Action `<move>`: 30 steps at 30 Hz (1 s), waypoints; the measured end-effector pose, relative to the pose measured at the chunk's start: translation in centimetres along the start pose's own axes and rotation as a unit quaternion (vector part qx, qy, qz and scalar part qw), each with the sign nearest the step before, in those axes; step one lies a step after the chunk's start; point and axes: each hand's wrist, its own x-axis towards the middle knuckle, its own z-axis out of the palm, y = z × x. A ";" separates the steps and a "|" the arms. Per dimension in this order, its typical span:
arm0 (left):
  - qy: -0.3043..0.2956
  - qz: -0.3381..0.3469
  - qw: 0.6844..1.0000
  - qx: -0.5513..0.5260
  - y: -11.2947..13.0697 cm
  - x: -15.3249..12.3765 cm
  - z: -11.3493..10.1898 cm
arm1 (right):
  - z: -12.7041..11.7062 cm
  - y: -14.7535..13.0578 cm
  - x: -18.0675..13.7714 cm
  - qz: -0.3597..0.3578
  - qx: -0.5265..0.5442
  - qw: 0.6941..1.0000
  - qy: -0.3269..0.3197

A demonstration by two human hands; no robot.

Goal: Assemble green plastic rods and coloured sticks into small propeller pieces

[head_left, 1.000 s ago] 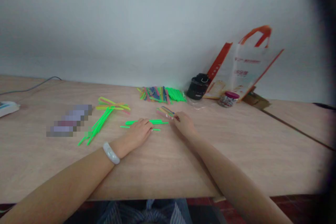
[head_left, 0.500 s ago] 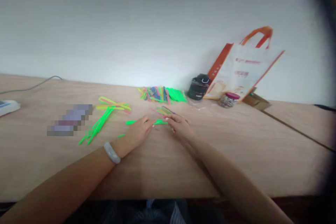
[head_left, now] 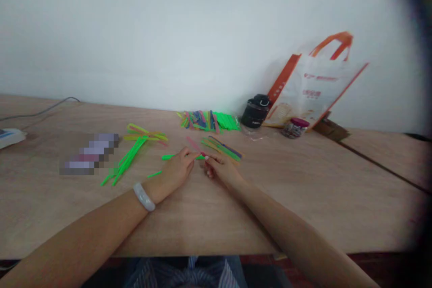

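Observation:
My left hand, with a white bangle at the wrist, lies on the wooden table and its fingers pinch a small bunch of bright green sticks. My right hand meets it from the right, fingers curled onto the same bunch's other end. Just beyond the right hand lie a few mixed-colour sticks. A single short green stick rests to the left of my left hand.
A long green stick bundle and yellow sticks lie to the left. A colourful stick pile, a black jar, a small pink-lidded jar and an orange-white bag stand by the wall. A white device sits far left.
Both hands drew together toward me, gathering the green sticks into one bunch held between them. The right hand left the mixed-colour sticks, which now lie uncovered.

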 end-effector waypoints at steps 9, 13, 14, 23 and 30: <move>-0.011 -0.021 0.999 0.022 0.5 0.1 -0.5 | 0.5 -0.1 -0.5 -0.008 -0.004 1.000 -0.006; -0.034 -0.030 0.998 0.043 0.8 0.0 -0.6 | 0.4 0.1 -0.5 -0.016 -0.049 0.999 -0.008; -0.038 -0.032 0.998 0.048 0.7 0.0 -0.5 | 0.4 0.1 -0.5 -0.022 -0.063 0.998 -0.007; -0.037 -0.010 0.997 0.062 0.7 -0.4 -0.5 | 0.7 0.0 -1.2 -0.102 -0.174 0.979 0.008; -0.024 -0.019 0.998 0.063 0.9 -0.3 -0.6 | 0.9 -0.2 -1.0 -0.121 -0.186 0.975 0.018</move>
